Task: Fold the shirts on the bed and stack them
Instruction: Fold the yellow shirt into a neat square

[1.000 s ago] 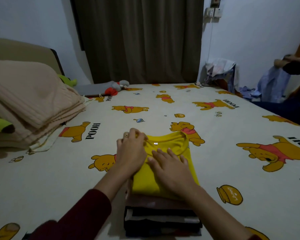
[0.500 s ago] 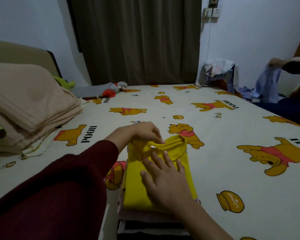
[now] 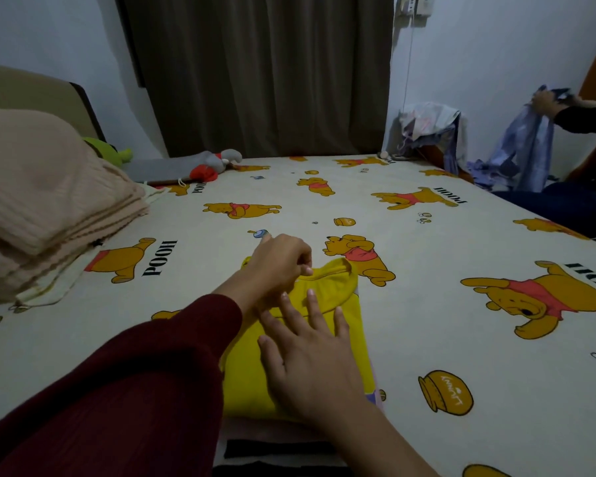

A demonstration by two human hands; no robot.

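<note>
Yellow shirt (image 3: 300, 366) folded, sits on top of stack (image 3: 276, 449) on bed (image 3: 427, 270). Left hand (image 3: 279, 266) pinches collar. Right hand (image 3: 310, 363) flat, fingers spread, pressing shirt. Only tidying left, looks like; no loose shirts seen on bed.

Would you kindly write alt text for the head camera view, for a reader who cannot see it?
A person's right hand presses flat on a folded yellow shirt topping a stack of folded clothes, while the left hand pinches its collar. The stack sits on a bed with a cartoon bear sheet; folded beige blankets lie at left.
</note>
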